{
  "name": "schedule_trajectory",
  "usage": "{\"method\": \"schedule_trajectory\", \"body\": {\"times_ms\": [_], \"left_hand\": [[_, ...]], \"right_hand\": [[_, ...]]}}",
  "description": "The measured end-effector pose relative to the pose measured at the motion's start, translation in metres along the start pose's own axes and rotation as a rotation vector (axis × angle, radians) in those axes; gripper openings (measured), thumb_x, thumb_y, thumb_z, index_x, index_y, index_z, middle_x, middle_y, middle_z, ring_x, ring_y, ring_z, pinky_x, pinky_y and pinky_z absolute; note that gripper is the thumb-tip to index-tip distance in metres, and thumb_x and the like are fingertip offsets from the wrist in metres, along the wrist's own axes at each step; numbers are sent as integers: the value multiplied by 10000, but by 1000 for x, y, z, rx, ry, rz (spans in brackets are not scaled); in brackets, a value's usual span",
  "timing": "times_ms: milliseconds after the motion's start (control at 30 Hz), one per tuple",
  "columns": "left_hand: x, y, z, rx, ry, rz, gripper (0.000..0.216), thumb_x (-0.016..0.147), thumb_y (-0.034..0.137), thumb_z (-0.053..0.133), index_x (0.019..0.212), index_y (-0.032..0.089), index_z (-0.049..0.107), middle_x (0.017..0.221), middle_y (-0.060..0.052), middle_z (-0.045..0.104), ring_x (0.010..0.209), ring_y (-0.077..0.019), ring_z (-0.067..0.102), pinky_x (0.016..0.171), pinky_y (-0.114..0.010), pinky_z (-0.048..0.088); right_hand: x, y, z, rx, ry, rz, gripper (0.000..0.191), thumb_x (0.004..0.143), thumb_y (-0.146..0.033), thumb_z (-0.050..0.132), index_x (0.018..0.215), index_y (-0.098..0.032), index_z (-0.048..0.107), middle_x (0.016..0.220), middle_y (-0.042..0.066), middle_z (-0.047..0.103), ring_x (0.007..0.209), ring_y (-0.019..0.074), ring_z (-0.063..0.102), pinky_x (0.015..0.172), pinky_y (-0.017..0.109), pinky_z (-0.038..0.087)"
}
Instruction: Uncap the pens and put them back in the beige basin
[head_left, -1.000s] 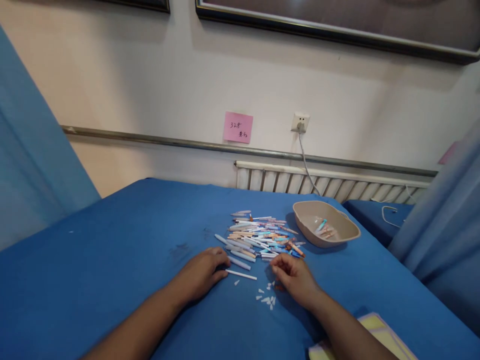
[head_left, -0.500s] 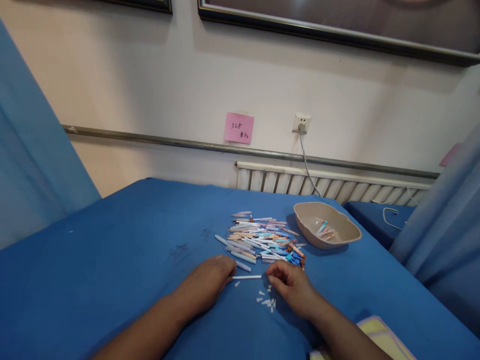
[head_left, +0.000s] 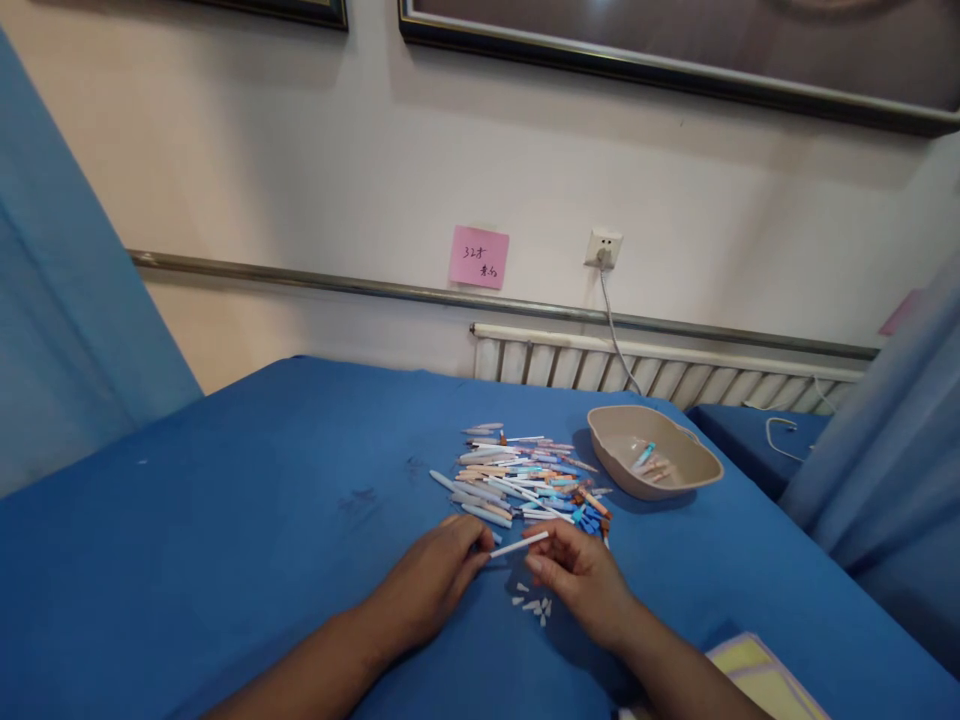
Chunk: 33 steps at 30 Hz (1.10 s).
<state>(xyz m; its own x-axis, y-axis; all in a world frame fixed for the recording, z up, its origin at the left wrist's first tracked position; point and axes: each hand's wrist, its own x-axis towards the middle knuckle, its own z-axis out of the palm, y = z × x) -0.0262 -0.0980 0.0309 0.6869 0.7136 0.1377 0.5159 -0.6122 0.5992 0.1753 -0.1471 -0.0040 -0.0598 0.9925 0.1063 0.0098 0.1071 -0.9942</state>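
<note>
A thin white pen tube [head_left: 517, 546] is held slanted between my hands, its right end higher. Thumb and fingers of my left hand [head_left: 442, 570] close at its left end, which they partly hide. My right hand [head_left: 576, 575] is curled around the tube's other end, which lies across its fingers. Below the tube, several small white cone-shaped tips [head_left: 533, 605] lie scattered on the blue sheet [head_left: 300, 560]. Just beyond my hands spreads a pile of pen parts [head_left: 510, 480] in white, grey, orange and blue.
A beige basin [head_left: 697, 470] with a few pen pieces stands right of the pile. Yellow sheets [head_left: 765, 675] lie at the lower right. Behind the covered surface are a radiator [head_left: 555, 360], a metal rail [head_left: 360, 287] and a plugged-in cable [head_left: 613, 325]. Blue curtains [head_left: 67, 280] hang at both sides.
The white tube has risen and tilted, and it has shifted right, meeting my right hand's fingers. My left hand has moved slightly right. The loose tip beside it no longer shows.
</note>
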Motion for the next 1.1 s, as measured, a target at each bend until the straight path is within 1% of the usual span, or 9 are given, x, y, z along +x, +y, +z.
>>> {"method": "schedule_trajectory", "body": {"times_ms": [67, 167, 267, 367, 433, 567, 800, 1100], "left_hand": [[0, 1, 2, -7, -5, 13, 106, 875, 182, 447, 892, 210, 548, 873, -9, 593, 828, -171, 530, 723, -254, 380], [1, 1, 4, -28, -7, 5, 79, 860, 192, 483, 876, 209, 559, 856, -4, 605, 810, -166, 537, 714, -248, 386], [2, -2, 4, -80, 40, -38, 74, 857, 221, 500, 897, 208, 561, 851, -3, 618, 785, -156, 552, 715, -245, 402], [2, -5, 3, -134, 90, -59, 78, 851, 232, 513, 907, 207, 562, 852, -3, 629, 788, -153, 565, 733, -247, 421], [2, -6, 3, -160, 106, -60, 76, 842, 226, 524, 904, 206, 565, 856, -2, 634, 800, -154, 572, 744, -249, 430], [2, -3, 3, -190, 93, -62, 81, 830, 215, 535, 902, 205, 569, 851, 2, 640, 792, -150, 581, 732, -244, 442], [2, 0, 1, -188, 82, -67, 94, 831, 221, 527, 909, 195, 573, 854, -3, 643, 789, -148, 584, 710, -237, 446], [2, 0, 1, -184, 82, -53, 97, 842, 236, 513, 909, 199, 572, 853, -1, 642, 797, -150, 584, 736, -245, 449]], "right_hand": [[-1, -3, 3, 54, 43, 18, 343, 700, -476, 687, 872, -182, 647, 665, -9, 609, 593, 128, 562, 571, 239, 457], [-1, -7, 0, 58, 104, 58, 400, 679, -543, 679, 817, -168, 656, 653, 13, 634, 553, 125, 562, 497, 216, 438], [2, -7, -8, 113, 200, 87, 419, 690, -568, 658, 819, -169, 638, 670, 21, 647, 529, 116, 553, 436, 191, 415], [3, -6, -15, 179, 272, 30, 397, 706, -555, 654, 813, -173, 631, 676, 17, 650, 545, 110, 560, 501, 206, 461], [2, -6, -17, 192, 272, 9, 386, 710, -547, 656, 816, -176, 634, 695, 23, 652, 564, 117, 565, 509, 215, 474], [-1, -8, -14, 177, 229, 62, 389, 709, -550, 652, 835, -183, 629, 714, 34, 643, 574, 140, 567, 415, 209, 459], [-3, -10, -13, 158, 228, 58, 386, 723, -533, 652, 853, -171, 621, 720, 39, 640, 583, 135, 570, 415, 207, 480], [-3, -8, -13, 150, 220, 56, 382, 732, -531, 646, 855, -171, 616, 724, 35, 643, 581, 134, 574, 417, 203, 481]]}}
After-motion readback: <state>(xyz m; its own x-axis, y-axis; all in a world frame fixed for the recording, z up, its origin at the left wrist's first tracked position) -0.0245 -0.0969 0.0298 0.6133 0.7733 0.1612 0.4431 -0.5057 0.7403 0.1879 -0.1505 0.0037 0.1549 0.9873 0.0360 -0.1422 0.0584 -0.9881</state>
